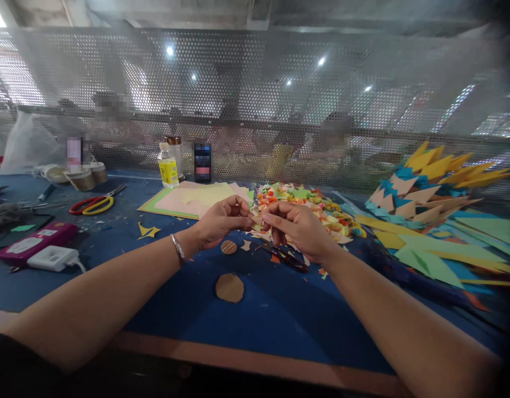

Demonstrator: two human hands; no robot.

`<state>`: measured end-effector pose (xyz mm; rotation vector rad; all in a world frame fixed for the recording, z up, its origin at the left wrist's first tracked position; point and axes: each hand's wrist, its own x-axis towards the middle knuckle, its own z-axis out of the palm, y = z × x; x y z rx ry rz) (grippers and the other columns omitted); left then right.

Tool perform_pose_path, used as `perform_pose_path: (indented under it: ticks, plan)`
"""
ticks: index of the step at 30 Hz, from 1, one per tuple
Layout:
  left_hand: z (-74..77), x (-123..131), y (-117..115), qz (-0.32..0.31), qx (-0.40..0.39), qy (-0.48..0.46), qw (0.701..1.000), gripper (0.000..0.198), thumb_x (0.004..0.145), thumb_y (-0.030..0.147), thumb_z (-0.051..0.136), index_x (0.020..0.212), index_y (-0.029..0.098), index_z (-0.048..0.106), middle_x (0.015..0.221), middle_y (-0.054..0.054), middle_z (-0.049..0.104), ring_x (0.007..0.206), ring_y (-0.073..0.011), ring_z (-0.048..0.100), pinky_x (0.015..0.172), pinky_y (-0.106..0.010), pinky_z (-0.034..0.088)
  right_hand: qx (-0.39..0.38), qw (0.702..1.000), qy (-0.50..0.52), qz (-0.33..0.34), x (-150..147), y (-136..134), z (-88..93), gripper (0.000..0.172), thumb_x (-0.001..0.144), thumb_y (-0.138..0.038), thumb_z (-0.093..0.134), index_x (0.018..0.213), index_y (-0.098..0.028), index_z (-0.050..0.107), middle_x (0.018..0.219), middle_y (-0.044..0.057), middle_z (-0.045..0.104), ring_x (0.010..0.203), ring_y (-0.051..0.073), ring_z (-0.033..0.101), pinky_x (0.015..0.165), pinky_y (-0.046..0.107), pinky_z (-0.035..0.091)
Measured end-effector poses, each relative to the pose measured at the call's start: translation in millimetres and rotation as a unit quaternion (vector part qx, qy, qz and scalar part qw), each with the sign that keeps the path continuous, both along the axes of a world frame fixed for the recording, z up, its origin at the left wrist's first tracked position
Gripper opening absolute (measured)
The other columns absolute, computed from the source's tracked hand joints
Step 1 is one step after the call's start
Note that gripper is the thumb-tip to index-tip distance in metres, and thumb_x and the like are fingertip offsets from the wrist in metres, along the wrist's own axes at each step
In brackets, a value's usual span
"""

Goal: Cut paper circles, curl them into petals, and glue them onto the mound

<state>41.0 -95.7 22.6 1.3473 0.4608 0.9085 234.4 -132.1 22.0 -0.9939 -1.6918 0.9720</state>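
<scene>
One small pale piece (257, 221) is positioned at the centre of the frame, pinched between the fingers of the left hand (222, 222) and the right hand (298, 225), with two cardboard discs (229, 288) lying on the bench (279, 331) below.

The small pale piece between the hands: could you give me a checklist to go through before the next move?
1. Small pale piece held up between the left hand and the right hand: ok.
2. Grip firm: cannot tell; one picture shows no pressure.
3. Larger cardboard disc apart from the smaller cardboard disc: ok, both on the blue table.
4. Surface beneath the hands free of litter: not ok; paper scraps and a dark tool lie there.
5. Red-and-yellow scissors away from the hands: ok, farther left.
6. Yellow-labelled bottle upright and capped: ok.
</scene>
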Motion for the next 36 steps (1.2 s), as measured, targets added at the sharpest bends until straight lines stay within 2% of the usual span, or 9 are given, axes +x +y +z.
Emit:
perform_pose_path:
  ticks: [7, 20, 29, 36]
  plan:
    - [0.0, 0.9, 0.7, 0.008, -0.001, 0.002, 1.0, 0.024, 0.07, 0.014, 0.072, 0.078, 0.016, 0.049, 0.069, 0.003, 0.058, 0.067, -0.0082, 0.059, 0.065, -0.024, 0.045, 0.0, 1.0, -0.004, 0.003, -0.3, -0.5, 0.7, 0.024, 0.084, -0.041, 0.062, 0.081, -0.018, 0.061, 0.071, 0.0, 0.065, 0.042, 0.005, 0.054, 0.038, 0.019, 0.038]
    - [-1.5, 0.4, 2.0, 0.031, 0.027, 0.007, 0.999, 0.024, 0.069, 0.016, 0.074, 0.075, 0.015, 0.051, 0.068, 0.004, 0.058, 0.064, -0.007, 0.057, 0.064, -0.023, 0.047, -0.004, 1.0, 0.007, 0.002, -0.4, -1.2, 1.2, 0.022, 0.083, -0.04, 0.064, 0.081, -0.018, 0.059, 0.069, -0.002, 0.063, 0.041, 0.005, 0.054, 0.038, 0.019, 0.036]
    - [-4.4, 0.8, 5.0, 0.053, 0.094, 0.0, 0.994, 0.026, 0.069, 0.02, 0.076, 0.077, 0.015, 0.051, 0.068, 0.005, 0.056, 0.061, -0.0068, 0.056, 0.062, -0.023, 0.047, 0.006, 1.0, 0.01, -0.009, -0.4, 0.2, 0.5, 0.023, 0.083, -0.04, 0.063, 0.087, -0.018, 0.058, 0.073, -0.001, 0.063, 0.042, 0.005, 0.054, 0.038, 0.019, 0.038]
    - [-7.7, 0.6, 7.4, 0.07, 0.128, 0.0, 0.989, 0.025, 0.071, 0.022, 0.074, 0.078, 0.015, 0.051, 0.068, 0.003, 0.059, 0.062, -0.0073, 0.056, 0.063, -0.023, 0.046, 0.003, 1.0, -0.003, -0.006, -1.6, -1.7, 2.8, 0.025, 0.082, -0.042, 0.065, 0.081, -0.018, 0.06, 0.065, -0.002, 0.062, 0.041, 0.005, 0.053, 0.038, 0.019, 0.037]
